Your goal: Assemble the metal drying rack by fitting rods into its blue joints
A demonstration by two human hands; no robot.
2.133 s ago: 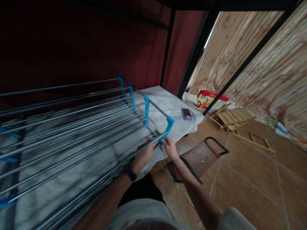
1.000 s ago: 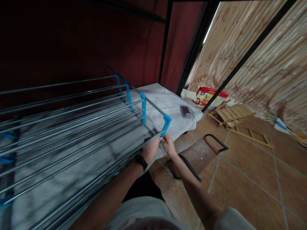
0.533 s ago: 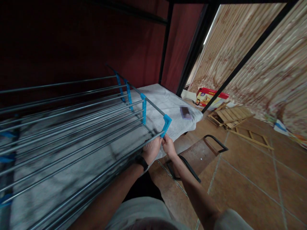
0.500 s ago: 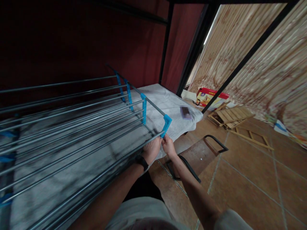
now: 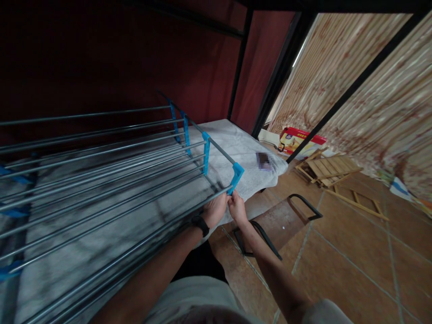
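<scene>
A metal drying rack (image 5: 135, 155) with grey rods and blue plastic joints lies across a pale cloth-covered surface (image 5: 232, 139). At its near right corner is a blue corner bracket (image 5: 237, 173). My left hand (image 5: 216, 209), with a dark band on the wrist, is closed around the front rod just left of that bracket. My right hand (image 5: 237, 208) is closed at the lower end of the bracket, fingers pinched against it and right beside the left hand. The fingertips of both hands are partly hidden.
A brown seat with black armrests (image 5: 280, 225) stands to the right on the tiled floor (image 5: 347, 252). Beyond it lie a folded wooden chair (image 5: 334, 168) and a red-and-yellow box (image 5: 302, 141). A black slanting pole (image 5: 344, 92) crosses before the patterned curtain (image 5: 364, 49).
The whole view has shifted slightly, so most things sit a little further right. Both hands keep their hold at the rack's corner, with no clear movement against it.
</scene>
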